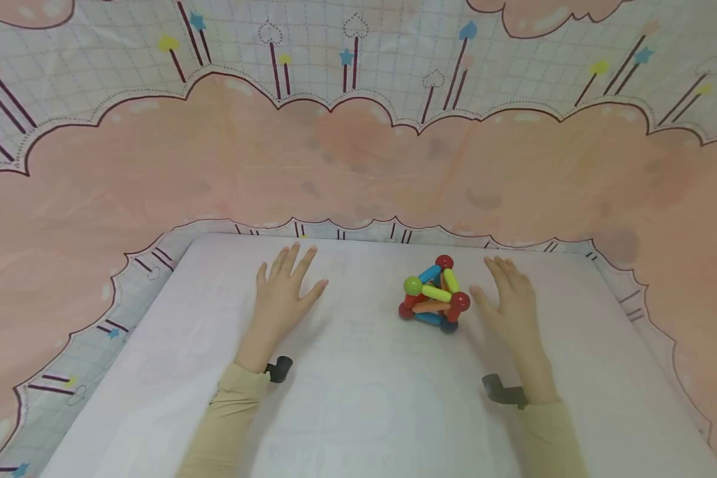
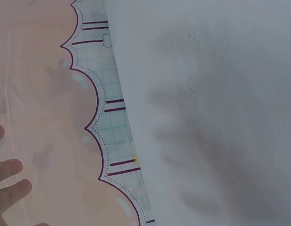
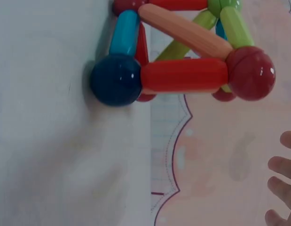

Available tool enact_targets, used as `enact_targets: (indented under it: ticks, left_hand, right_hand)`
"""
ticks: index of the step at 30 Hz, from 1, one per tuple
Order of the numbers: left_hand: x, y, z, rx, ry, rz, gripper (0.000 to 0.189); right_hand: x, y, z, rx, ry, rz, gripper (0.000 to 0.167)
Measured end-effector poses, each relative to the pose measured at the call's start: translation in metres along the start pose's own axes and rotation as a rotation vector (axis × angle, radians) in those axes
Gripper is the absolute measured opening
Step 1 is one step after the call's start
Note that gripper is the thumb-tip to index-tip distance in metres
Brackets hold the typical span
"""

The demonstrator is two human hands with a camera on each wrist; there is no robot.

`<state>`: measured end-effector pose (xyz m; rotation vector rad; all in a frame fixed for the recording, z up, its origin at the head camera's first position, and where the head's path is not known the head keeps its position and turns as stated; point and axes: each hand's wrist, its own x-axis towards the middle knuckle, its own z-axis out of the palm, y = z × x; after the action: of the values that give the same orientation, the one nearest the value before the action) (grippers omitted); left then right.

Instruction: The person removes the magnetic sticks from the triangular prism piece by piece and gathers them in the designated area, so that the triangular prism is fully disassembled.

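Observation:
A toy frame of coloured rods and balls (image 1: 435, 293) stands on the white table, right of the middle. Its rods are blue, yellow-green, orange and red; its balls are red, green and dark blue. Just to its right, my right hand (image 1: 516, 312) is held with fingers extended and thumb toward the toy, holding nothing. Large in the right wrist view are a dark blue ball (image 3: 116, 80) and a red rod (image 3: 185, 75). My left hand (image 1: 281, 299) is spread out over the left part of the table, apart from the toy and also holding nothing.
The white table (image 1: 358, 398) has its far edge just beyond my hands. A peach cloth (image 1: 346, 166) with cloud and candle-like prints hangs behind and around it. Black wrist-worn cameras sit on my left wrist (image 1: 279, 369) and right wrist (image 1: 502, 390).

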<state>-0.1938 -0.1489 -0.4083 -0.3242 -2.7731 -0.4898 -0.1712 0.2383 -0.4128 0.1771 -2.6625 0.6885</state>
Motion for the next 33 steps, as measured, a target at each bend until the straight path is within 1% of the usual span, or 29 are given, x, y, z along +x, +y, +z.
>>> enact_targets:
  ticks: [6,11,20,24,27,33]
  left_hand:
    - [0.002,0.009,0.006,-0.016,0.028,0.013,0.064]
    - [0.004,0.019,0.012,-0.076,0.041,0.025,0.06]
    - [0.007,0.042,0.031,-0.215,0.077,0.034,0.054]
    - [0.008,0.056,0.041,-0.283,0.103,0.044,0.052]
    - [0.009,0.067,0.05,-0.346,0.119,0.05,0.05]
    - [0.012,0.088,0.063,-0.478,0.1,0.041,0.049]
  right_hand:
    - [0.003,-0.01,0.007,0.079,0.004,0.012,0.061]
    - [0.005,-0.02,0.013,0.165,0.026,-0.023,0.057]
    - [0.007,-0.034,0.029,0.245,0.054,-0.067,0.057]
    - [0.005,-0.04,0.034,0.279,0.043,-0.062,0.056]
    - [0.003,-0.042,0.036,0.283,0.033,-0.05,0.054]
    - [0.0,-0.044,0.04,0.301,0.085,-0.094,0.048]
